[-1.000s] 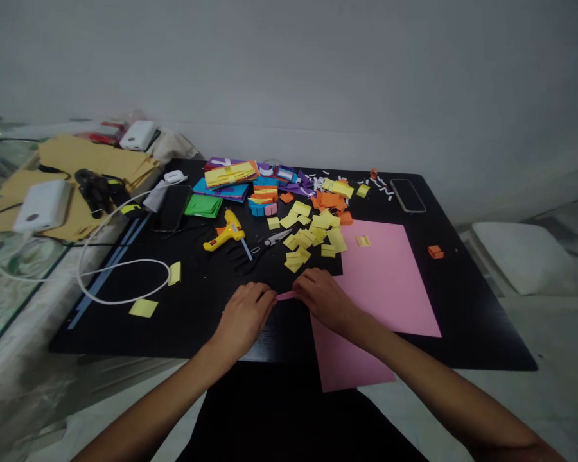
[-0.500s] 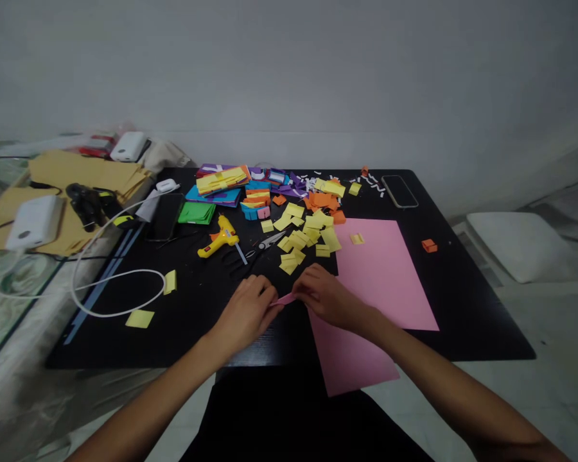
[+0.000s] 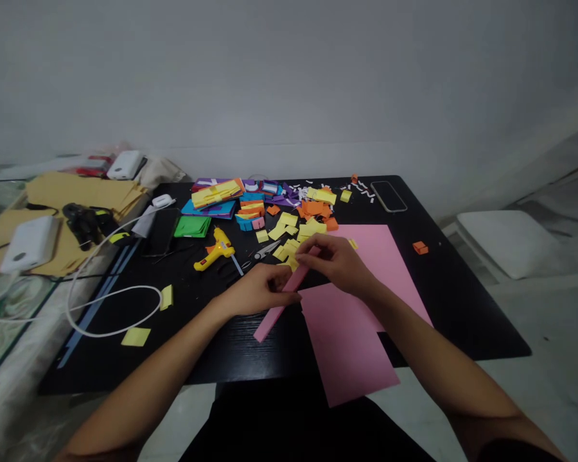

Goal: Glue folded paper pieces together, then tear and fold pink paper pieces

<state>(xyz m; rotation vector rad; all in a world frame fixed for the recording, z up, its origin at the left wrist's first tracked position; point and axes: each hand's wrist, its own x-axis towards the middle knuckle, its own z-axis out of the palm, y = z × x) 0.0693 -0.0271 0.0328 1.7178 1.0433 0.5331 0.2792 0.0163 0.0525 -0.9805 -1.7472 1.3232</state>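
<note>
Strip (image 3: 270,323) slants above the table (image 3: 207,359), pinched midway by the left hand (image 3: 254,290) and near its far end by the right hand (image 3: 341,262); uneven pull could crease it, a bump shift the overhanging sheet (image 3: 351,359).

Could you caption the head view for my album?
Left hand and right hand hold a long pink paper strip over a black rectangular table.
</note>
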